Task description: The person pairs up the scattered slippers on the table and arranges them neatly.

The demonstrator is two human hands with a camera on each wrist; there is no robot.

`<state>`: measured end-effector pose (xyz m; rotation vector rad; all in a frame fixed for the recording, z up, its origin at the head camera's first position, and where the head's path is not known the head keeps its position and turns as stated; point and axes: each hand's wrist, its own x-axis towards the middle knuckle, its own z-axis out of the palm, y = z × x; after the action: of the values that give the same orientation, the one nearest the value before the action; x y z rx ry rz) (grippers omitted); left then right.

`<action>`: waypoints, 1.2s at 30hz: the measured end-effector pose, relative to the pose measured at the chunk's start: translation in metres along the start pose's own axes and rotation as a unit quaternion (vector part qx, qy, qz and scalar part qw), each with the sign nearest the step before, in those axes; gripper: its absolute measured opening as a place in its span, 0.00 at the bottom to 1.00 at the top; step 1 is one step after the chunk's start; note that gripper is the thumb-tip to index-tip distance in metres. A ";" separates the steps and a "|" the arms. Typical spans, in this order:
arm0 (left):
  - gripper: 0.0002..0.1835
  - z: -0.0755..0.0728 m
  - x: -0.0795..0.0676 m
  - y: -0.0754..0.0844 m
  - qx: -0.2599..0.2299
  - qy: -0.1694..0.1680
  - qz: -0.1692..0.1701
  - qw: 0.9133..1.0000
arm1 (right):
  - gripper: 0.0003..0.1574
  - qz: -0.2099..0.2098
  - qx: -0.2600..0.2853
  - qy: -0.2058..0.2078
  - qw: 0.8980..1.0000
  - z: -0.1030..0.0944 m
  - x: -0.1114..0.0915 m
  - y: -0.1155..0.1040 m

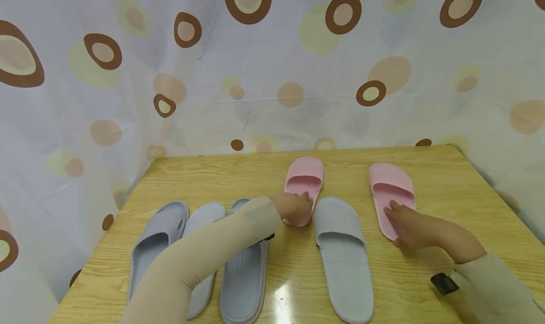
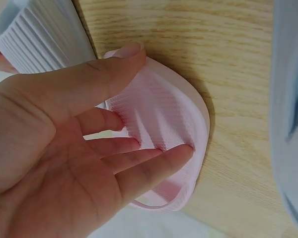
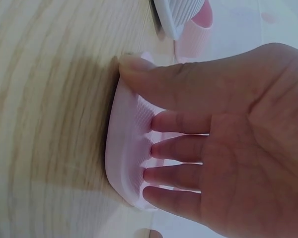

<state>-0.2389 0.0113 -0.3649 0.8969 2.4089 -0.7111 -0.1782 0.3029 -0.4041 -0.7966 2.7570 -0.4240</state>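
My left hand (image 1: 293, 207) reaches across to a pink slipper (image 1: 305, 167) at the back middle of the table. In the left wrist view its nearly straight fingertips touch the textured footbed (image 2: 154, 116), and the thumb lies over the slipper's edge. My right hand (image 1: 419, 228) is at the other pink slipper (image 1: 391, 175), farther right. Seen from the right wrist, the straight fingers rest their tips on that slipper's footbed, while the thumb touches its side edge (image 3: 118, 134). Both pink slippers lie sole down, straps toward the back; each hand covers part of the heel end.
Between the pink slippers, nearer the front, lies a pale grey ribbed slipper (image 1: 347, 276). A grey slipper (image 1: 150, 258), a whitish slipper (image 1: 206, 218) and a blue-grey slipper (image 1: 243, 286) lie at left, partly under my left sleeve. A dotted curtain (image 1: 264, 120) encloses the wooden table (image 1: 213, 177).
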 end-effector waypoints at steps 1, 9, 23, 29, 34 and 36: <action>0.39 0.000 0.001 0.000 -0.005 -0.001 -0.001 1.000 | 0.44 0.004 -0.001 -0.003 1.000 -0.001 0.001 0.000; 0.33 -0.004 0.007 -0.003 -0.049 -0.006 -0.014 0.999 | 0.45 0.021 0.000 -0.019 1.000 -0.005 0.009 0.010; 0.29 -0.006 0.015 -0.006 -0.088 0.011 -0.017 0.996 | 0.44 0.040 -0.022 -0.031 0.998 -0.020 0.020 0.014; 0.29 -0.006 0.015 -0.007 -0.092 0.011 -0.015 0.996 | 0.44 0.043 -0.025 -0.029 0.998 -0.022 0.022 0.019; 0.29 -0.008 0.014 -0.008 -0.100 0.013 -0.016 0.995 | 0.44 0.048 -0.037 -0.035 0.998 -0.025 0.025 0.024; 0.28 -0.008 0.013 -0.009 -0.118 0.014 -0.025 0.993 | 0.45 0.049 -0.042 -0.038 0.997 -0.026 0.027 0.027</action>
<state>-0.2560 0.0162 -0.3635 0.7562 2.4822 -0.4203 -0.2215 0.3152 -0.3926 -0.6786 2.7440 -0.2540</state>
